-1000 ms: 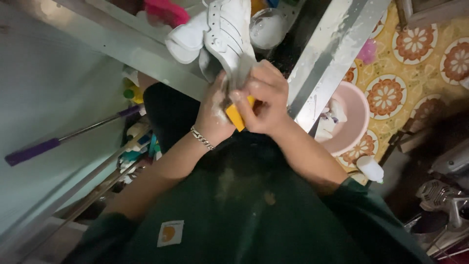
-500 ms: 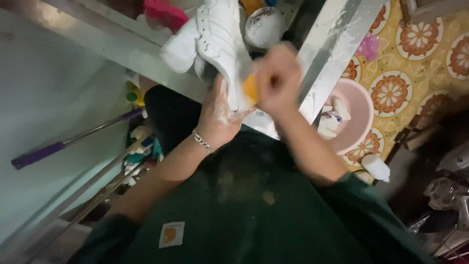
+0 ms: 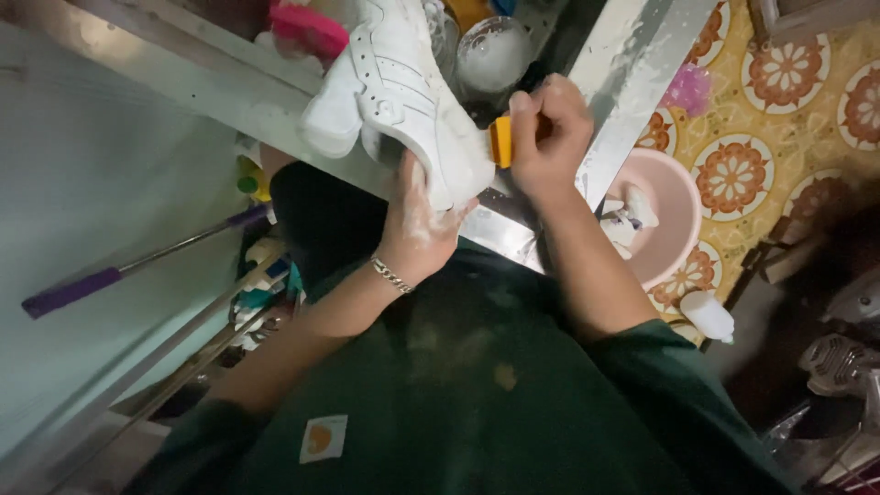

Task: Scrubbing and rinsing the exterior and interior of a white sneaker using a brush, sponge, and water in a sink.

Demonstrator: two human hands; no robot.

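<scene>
Head view, looking down over my chest: item one, a white sneaker (image 3: pixel 403 101), soapy, held out over the near metal rim of a sink (image 3: pixel 642 101), toe end pointing back toward me. My left hand (image 3: pixel 417 225) is wrapped around the toe end from below, fingers and thumb closed on the shoe, foam on the skin, a chain bracelet (image 3: pixel 392 273) on the wrist. My right hand (image 3: pixel 548 137) is closed in a fist on a small orange-yellow brush (image 3: pixel 500 142), which is pressed against the sneaker's side just beside the toe. Item two, inside the sink beyond the shoe: a pink object (image 3: pixel 307 27) at the far left, and a rounded whitish thing (image 3: pixel 493 55) covered in foam; what it is I cannot tell. Item three, on the patterned yellow floor (image 3: pixel 807 119) to the right of the sink rim: a pink basin (image 3: pixel 674 206) with small white pieces in it, and a white bottle (image 3: pixel 708 316) lying near it. Item four, at the left, below the sink: a purple-handled pole (image 3: pixel 137 266) leaning across, and some small bottles crowded under the rim. Item five, my dark green shirt (image 3: pixel 477 394), spotted with damp marks, with an orange patch (image 3: pixel 321 438) on the front.
</scene>
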